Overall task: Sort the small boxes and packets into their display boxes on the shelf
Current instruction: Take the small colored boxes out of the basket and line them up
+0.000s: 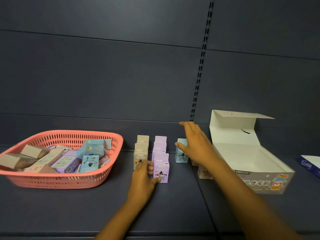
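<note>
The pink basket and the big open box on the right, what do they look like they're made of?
The pink basket looks like moulded plastic: even colour, slotted walls, smooth rolled rim. The open box looks like thin printed cardboard: white matte inside, creased fold lines, lid flap standing up, coloured print on its front.

Two bare forearms in shot, no sleeves on either. Left hand (144, 175) and right hand (195, 144): no rings, no watch.
</note>
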Demonstrator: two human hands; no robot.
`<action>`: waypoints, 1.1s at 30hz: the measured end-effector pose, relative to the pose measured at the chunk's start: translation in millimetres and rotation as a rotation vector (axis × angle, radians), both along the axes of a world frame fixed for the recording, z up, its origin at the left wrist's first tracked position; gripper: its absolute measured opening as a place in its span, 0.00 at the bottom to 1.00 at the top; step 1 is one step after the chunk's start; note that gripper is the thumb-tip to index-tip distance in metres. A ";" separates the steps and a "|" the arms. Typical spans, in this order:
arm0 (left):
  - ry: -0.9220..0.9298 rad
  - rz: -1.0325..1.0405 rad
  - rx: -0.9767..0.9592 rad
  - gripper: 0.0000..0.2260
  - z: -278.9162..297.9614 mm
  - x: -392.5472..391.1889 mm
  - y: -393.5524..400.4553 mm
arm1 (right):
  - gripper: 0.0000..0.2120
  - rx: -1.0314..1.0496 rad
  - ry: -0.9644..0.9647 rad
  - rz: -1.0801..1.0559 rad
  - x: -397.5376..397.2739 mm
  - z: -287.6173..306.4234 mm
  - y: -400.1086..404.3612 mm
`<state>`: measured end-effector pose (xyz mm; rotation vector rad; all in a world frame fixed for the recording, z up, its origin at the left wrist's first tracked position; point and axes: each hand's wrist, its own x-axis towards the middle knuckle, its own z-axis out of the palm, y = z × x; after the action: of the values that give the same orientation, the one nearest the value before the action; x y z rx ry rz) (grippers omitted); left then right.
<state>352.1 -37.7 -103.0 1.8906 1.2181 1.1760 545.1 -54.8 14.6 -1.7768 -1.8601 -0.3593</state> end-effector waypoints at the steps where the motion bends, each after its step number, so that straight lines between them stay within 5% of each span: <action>1: 0.001 0.000 0.001 0.20 -1.6 0.6 1.2 | 0.32 0.004 0.004 0.000 -0.5 0.4 -0.5; 10: 0.089 0.047 0.098 0.25 8.1 -23.3 -7.1 | 0.33 -0.003 -0.036 0.023 -14.3 3.0 0.5; 18: 0.350 0.194 0.437 0.16 71.6 -107.6 -1.2 | 0.34 -0.027 -0.076 0.084 -62.0 8.6 11.5; 25: 0.549 0.375 0.396 0.17 95.4 -187.9 30.5 | 0.34 -0.038 -0.069 0.151 -118.6 6.2 27.8; 33: 0.698 0.261 0.230 0.16 98.9 -211.9 65.3 | 0.35 -0.048 -0.082 0.199 -163.3 7.1 51.4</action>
<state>140.1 27.7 -4.1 2.4879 1.7967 0.8143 381.9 -3.4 21.7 -1.6114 -2.0984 -0.3189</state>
